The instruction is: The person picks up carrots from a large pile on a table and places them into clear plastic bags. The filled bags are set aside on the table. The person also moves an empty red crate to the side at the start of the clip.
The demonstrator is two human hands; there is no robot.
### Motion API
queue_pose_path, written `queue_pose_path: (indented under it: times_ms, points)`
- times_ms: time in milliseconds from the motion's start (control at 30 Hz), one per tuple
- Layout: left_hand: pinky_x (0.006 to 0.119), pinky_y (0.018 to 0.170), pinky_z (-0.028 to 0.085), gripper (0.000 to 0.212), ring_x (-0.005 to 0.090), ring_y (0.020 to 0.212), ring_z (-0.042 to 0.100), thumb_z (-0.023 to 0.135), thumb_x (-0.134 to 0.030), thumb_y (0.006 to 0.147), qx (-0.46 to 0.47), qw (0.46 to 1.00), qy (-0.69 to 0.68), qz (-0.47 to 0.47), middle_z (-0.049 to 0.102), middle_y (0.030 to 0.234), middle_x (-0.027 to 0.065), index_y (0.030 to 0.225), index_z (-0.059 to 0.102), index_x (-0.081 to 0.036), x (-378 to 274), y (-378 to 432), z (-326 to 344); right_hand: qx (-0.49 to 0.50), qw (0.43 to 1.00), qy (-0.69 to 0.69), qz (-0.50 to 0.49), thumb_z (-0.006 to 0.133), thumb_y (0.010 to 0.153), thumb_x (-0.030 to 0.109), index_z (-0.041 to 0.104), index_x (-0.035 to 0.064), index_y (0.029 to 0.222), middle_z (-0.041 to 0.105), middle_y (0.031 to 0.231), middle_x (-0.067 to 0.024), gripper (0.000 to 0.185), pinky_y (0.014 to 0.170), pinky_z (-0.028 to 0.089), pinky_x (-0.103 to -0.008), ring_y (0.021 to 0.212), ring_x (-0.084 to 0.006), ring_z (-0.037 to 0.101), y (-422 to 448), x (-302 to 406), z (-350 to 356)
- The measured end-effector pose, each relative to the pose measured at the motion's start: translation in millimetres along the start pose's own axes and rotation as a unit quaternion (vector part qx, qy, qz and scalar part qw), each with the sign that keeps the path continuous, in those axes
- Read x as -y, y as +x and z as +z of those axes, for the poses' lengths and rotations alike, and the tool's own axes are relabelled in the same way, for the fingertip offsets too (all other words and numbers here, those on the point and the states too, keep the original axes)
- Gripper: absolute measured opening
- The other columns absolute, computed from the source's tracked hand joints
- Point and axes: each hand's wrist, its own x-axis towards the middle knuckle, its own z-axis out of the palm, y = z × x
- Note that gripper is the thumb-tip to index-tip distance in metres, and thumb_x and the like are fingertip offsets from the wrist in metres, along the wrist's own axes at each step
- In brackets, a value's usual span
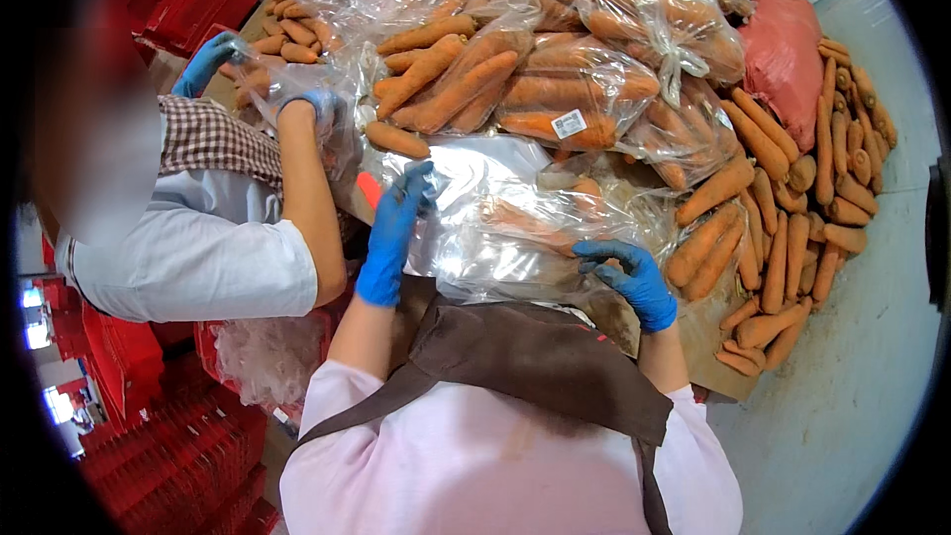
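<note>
My left hand [397,230], in a blue glove, is at the left edge of a stack of flat clear plastic bags [483,163]. Its fingers are apart, and nothing shows between them. To the right, my blue-gloved right hand [631,282] has bent fingers at the side of a loose clear plastic bag [505,260]. Whether they pinch the film is unclear. Orange carrots [520,219] show through crumpled film between my hands. One loose carrot [397,140] lies just beyond my left fingertips, and a bright red-orange strip [368,189] is beside that hand.
Filled carrot bags [579,89] are heaped ahead, one with a printed label. Loose carrots [787,238] and a pink sack [780,59] are on the right. At left, a co-worker's gloved hands [208,63] handle a bag. Red crates [171,453] are stacked at lower left.
</note>
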Motion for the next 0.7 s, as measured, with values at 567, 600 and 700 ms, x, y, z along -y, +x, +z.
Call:
queue_pose_path:
  times_ms: [567, 600, 700]
  points:
    - [0.036, 0.079, 0.047, 0.036, 0.0292, 0.087, 0.058, 0.055, -0.007, 0.076, -0.127, 0.961, 0.139, 0.202, 0.056, 0.104, 0.0159, 0.11, 0.045, -0.003, 90.2, 77.4, -47.8, -0.174, 0.962, -0.1, -0.186, 0.061, 0.081, 0.012, 0.059, 0.0051, 0.113, 0.058, 0.109, -0.0059, 0.033, 0.081, 0.043, -0.0271, 0.087, -0.0135, 0.056, -18.5, 12.9, 16.5]
    - [0.036, 0.079, 0.047, 0.036, 0.028, 0.088, 0.058, 0.054, -0.005, 0.077, -0.105, 0.977, 0.049, 0.176, 0.055, 0.107, 0.0148, 0.111, 0.044, -0.003, 85.9, 58.9, -41.7, -0.199, 0.948, -0.18, -0.168, 0.069, 0.071, 0.012, 0.053, 0.0109, 0.122, 0.056, 0.111, -0.0083, 0.053, 0.083, 0.043, -0.0305, 0.086, -0.0188, 0.055, -21.6, 11.8, 12.2]
    - [0.037, 0.08, 0.048, 0.037, 0.0271, 0.091, 0.057, 0.054, -0.006, 0.079, -0.03, 0.985, -0.155, 0.07, 0.051, 0.114, 0.0146, 0.114, 0.041, -0.004, 36.8, -3.2, -3.3, -0.304, 0.82, -0.443, -0.196, 0.072, 0.066, 0.012, 0.042, 0.0118, 0.131, 0.053, 0.115, -0.0129, 0.071, 0.085, 0.042, -0.0339, 0.095, -0.0254, 0.053, -6.8, 7.3, 6.5]
